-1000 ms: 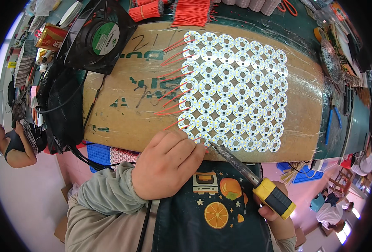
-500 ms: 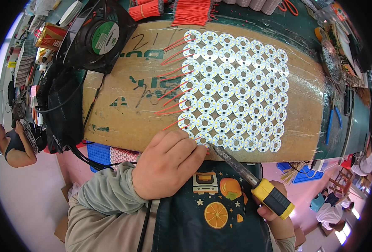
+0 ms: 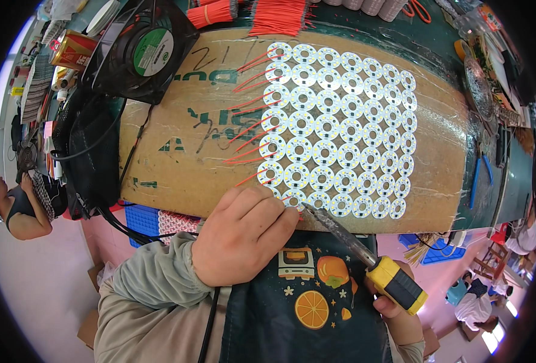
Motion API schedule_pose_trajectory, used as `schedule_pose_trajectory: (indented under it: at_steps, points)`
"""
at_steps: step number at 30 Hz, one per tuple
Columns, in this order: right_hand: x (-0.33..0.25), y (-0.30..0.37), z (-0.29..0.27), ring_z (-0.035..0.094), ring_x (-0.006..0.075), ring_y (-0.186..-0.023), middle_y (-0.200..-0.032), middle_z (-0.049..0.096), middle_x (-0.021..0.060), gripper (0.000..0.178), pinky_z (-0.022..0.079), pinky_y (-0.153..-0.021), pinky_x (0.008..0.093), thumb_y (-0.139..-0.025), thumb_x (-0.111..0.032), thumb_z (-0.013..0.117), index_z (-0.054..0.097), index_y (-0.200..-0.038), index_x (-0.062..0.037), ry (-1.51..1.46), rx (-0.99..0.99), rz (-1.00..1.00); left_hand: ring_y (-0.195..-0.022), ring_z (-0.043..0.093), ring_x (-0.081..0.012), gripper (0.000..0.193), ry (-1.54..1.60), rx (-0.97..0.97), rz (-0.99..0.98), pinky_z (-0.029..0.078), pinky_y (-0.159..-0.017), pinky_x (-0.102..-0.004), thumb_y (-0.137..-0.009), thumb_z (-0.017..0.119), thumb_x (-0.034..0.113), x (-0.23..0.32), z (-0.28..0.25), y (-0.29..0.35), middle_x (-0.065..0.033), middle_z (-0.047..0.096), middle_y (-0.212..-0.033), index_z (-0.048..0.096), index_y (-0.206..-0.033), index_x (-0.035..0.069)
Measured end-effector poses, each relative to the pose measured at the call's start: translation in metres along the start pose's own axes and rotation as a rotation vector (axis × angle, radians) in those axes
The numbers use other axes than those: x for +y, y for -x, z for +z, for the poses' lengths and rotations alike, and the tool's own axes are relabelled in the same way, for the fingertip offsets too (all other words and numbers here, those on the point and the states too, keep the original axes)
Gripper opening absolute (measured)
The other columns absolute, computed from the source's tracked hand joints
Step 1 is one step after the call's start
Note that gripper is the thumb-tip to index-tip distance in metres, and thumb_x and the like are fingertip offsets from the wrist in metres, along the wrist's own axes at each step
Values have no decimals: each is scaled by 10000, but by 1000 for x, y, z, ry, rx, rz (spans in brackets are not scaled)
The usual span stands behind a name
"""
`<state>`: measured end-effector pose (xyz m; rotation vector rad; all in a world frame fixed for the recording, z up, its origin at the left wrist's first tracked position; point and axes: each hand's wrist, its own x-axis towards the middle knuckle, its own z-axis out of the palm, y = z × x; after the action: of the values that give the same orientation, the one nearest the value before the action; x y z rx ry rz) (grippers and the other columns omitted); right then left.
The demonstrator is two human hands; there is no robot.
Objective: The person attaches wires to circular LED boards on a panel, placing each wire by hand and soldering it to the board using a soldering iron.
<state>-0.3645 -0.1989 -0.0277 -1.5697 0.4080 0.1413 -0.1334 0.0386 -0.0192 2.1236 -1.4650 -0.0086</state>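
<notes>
My right hand (image 3: pixel 390 302) is wrapped round the yellow and black handle of a soldering iron (image 3: pixel 348 241), whose tip rests at or just above the lower-left corner of a grid of round white LED boards (image 3: pixel 325 125). Beside that tip, my left hand (image 3: pixel 242 236) is closed in a pinch over the bottom-left LED board (image 3: pixel 294 201). A bit of red wire shows at its fingertips; the fingers cover the rest. Red wires (image 3: pixel 250 134) stick out leftward from the boards of the left column.
The boards lie on a brown cardboard sheet (image 3: pixel 177 175). A black fan (image 3: pixel 144 51) stands at the far left. Bundles of red wire (image 3: pixel 278 17) lie at the back. Blue-handled pliers (image 3: pixel 481 175) are on the right. Other people (image 3: pixel 29 206) sit farther off.
The soldering iron has shifted slightly right, its tip a little farther from my left fingertips. My left hand keeps its pinch in nearly the same place.
</notes>
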Motion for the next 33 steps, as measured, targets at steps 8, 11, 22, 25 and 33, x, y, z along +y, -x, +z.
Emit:
schedule_pose_trajectory:
  at_steps: [8,11,22,25,33]
  points:
    - [24,13,-11,480,102,-628,-742,541,3,767,363,-564,253,-729,-539,852,567,-1180,11,-49,-30,-53,-844,604,-247,337,5,15,-13,473,-724,-345,-654,695,61,-2,-1,-1,-68,613,-898,695,-986,3]
    - [30,16,-17,480,112,-657,-746,525,2,803,372,-591,266,-756,-554,826,548,-1252,13,0,-85,-19,-814,606,-248,305,100,28,-60,474,-706,-343,-663,719,11,-1,-4,-8,-67,616,-884,698,-967,16]
    - [-18,-30,7,701,280,-710,-872,713,91,551,535,-618,330,-888,-530,675,699,-1055,-5,73,-108,-111,-782,625,-269,287,66,105,-100,501,-684,-368,-667,743,-51,-23,-4,-22,-79,634,-856,690,-937,33]
    - [-15,-32,5,719,289,-756,-915,724,101,545,550,-642,327,-900,-515,672,697,-1074,0,31,-127,-109,-791,624,-264,291,58,89,-112,502,-695,-364,-660,742,-38,-25,-4,-23,-73,633,-858,690,-935,39]
    - [1,-28,-1,710,307,-745,-925,715,127,517,549,-632,351,-908,-486,662,698,-1096,-6,139,-123,-187,-792,616,-259,295,2,66,-101,499,-709,-362,-658,727,-7,-24,-3,-26,-64,622,-853,695,-947,43]
